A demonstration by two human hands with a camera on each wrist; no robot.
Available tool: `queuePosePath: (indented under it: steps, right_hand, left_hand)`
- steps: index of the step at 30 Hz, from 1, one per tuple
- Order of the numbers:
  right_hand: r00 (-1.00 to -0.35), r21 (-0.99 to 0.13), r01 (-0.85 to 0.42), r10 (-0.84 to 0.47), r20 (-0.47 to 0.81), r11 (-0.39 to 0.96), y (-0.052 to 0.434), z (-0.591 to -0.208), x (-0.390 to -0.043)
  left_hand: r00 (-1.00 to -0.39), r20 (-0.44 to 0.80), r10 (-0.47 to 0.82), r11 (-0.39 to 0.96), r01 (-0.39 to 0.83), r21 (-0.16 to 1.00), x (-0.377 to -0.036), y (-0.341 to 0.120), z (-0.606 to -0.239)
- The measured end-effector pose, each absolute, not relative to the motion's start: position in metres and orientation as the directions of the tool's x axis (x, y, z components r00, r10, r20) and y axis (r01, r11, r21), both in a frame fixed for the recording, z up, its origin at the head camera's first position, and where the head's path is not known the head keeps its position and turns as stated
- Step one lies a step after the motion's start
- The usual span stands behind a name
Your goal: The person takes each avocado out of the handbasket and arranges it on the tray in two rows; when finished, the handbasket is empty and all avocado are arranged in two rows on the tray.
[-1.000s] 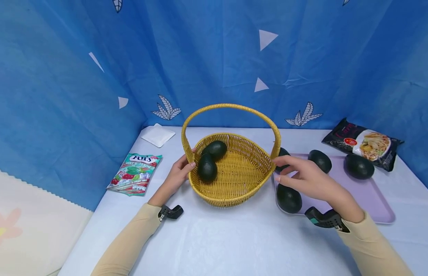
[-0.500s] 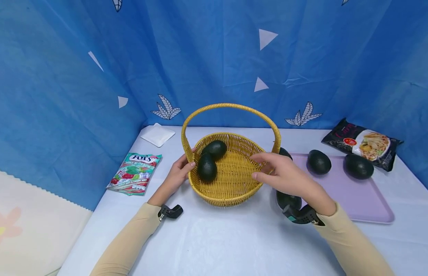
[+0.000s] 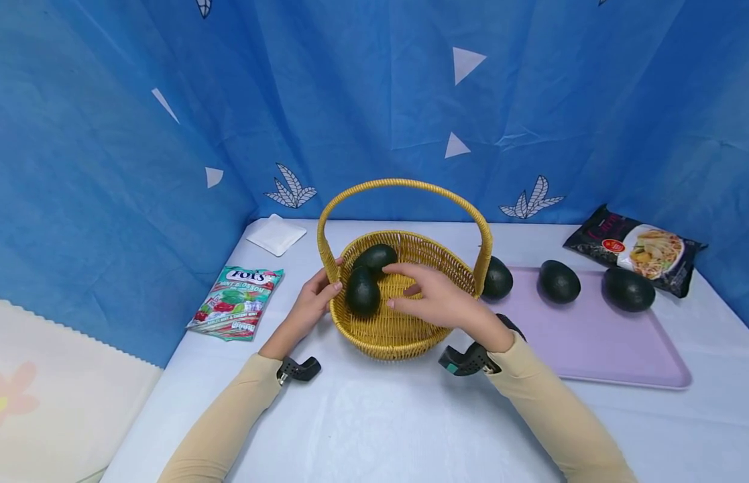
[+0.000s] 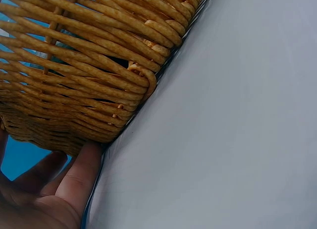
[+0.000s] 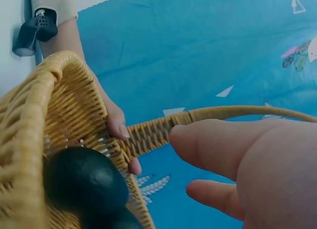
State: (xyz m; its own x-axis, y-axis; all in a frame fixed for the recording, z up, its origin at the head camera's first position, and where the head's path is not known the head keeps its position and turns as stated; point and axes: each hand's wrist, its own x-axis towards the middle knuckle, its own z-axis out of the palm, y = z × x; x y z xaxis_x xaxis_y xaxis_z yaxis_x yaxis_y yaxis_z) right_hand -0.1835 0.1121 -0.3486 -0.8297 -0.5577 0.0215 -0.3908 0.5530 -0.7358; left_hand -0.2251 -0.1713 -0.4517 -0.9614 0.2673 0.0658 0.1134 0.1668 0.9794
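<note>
A yellow wicker basket (image 3: 404,350) with a tall arched handle stands mid-table. In it, two dark green avocados lie touching at the left: a nearer one (image 3: 363,293) and a farther one (image 3: 377,260). My left hand (image 3: 314,300) grips the basket's left rim by the handle's foot, thumb on the near side; in the left wrist view its fingers (image 4: 79,182) meet the weave. Over the basket's inside reaches my right hand (image 3: 431,295), thumb and fingers apart, just right of the nearer avocado. The right wrist view shows a gap between that hand and the avocado (image 5: 86,182).
A lilac tray (image 3: 597,349) at the right bears several avocados, among them a middle one (image 3: 558,282) and a right one (image 3: 629,290); my right forearm covers its near left corner. Behind it lies a noodle packet (image 3: 640,251). Left are a candy bag (image 3: 237,303) and a white packet (image 3: 276,235).
My right hand has moved left from the tray's side of the basket across its inside to beside the avocados. The left hand, the basket and the avocados in it have stayed put.
</note>
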Motion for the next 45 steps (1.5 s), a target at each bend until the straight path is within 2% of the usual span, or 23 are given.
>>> queuePosePath:
  steps: [6,13,20,29,39,45]
  right_hand:
    - [-0.828,-0.758,-0.346,-0.560,-0.030,0.553,0.092,-0.356,-0.195]
    - [-0.821,-0.761,-0.264,-0.552,-0.146,0.593,0.073,-0.367,-0.203]
    - [-0.779,-0.778,-0.251,-0.598,-0.191,0.576,0.067,-0.375,-0.206]
    - [-0.748,-0.759,-0.314,-0.641,-0.172,0.570,0.065,-0.378,-0.205]
    - [-0.722,-0.782,-0.327,-0.674,-0.155,0.530,0.065,-0.383,-0.203]
    - [-0.653,-0.772,-0.402,-0.745,-0.134,0.492,0.065,-0.384,-0.204]
  left_hand:
    - [-0.964,0.060,0.259,0.166,0.106,0.981,-0.225,-0.171,-0.448]
    - [-0.963,0.052,0.266,0.158,0.096,0.983,-0.227,-0.170,-0.450]
    - [-0.961,0.059,0.272,0.174,0.110,0.979,-0.227,-0.171,-0.450]
    - [-0.962,0.055,0.268,0.174,0.104,0.979,-0.227,-0.172,-0.451]
    - [-0.961,0.047,0.274,0.171,0.096,0.980,-0.225,-0.171,-0.450]
    - [-0.961,0.050,0.272,0.165,0.098,0.981,-0.226,-0.170,-0.450]
